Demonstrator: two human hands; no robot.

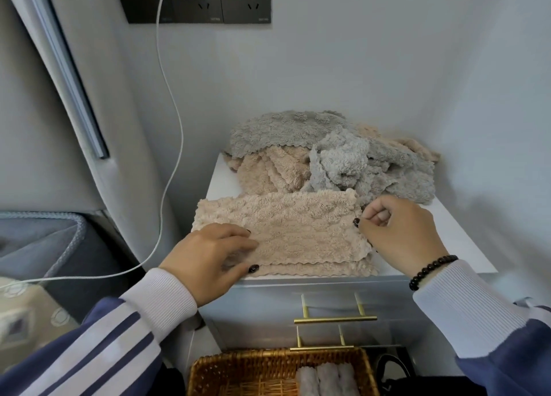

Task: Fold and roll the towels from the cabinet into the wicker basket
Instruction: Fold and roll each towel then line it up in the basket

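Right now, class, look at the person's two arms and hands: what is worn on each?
Both arms wear blue jacket sleeves ending in white ribbed cuffs. The left sleeve carries white stripes along its length. The right wrist has a bracelet of dark round beads. The fingernails on the left hand and right hand are painted dark.

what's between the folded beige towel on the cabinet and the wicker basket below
In the head view, the cabinet's front with two brass drawer handles lies between the folded beige towel and the wicker basket; no towel lies there.
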